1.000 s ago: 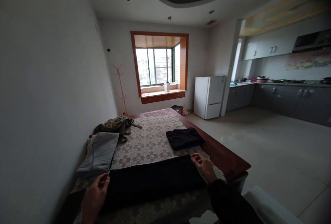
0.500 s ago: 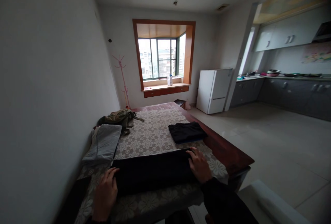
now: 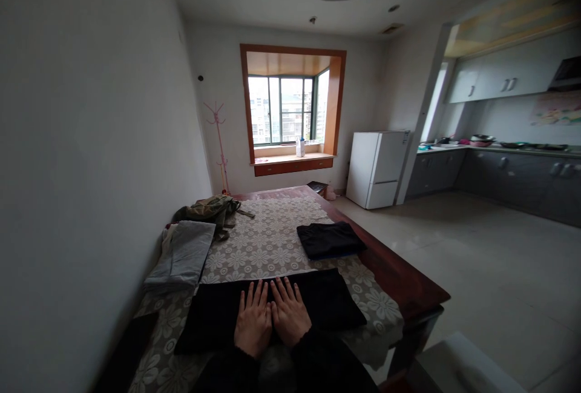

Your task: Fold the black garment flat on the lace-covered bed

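Left hand (image 3: 253, 324) and right hand (image 3: 289, 318) were laid side by side, fingers (image 3: 256, 293) spread flat, gripping nothing, apparently pressing smooth the folded black cloth garment (image 3: 318, 302) on the lace-covered worktop (image 3: 272, 241).

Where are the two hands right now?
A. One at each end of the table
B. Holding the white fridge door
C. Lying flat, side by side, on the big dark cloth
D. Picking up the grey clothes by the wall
C. The left hand and right hand lie palm-down, fingers spread, next to each other on the middle of the dark cloth spread over the table's flowered cover.
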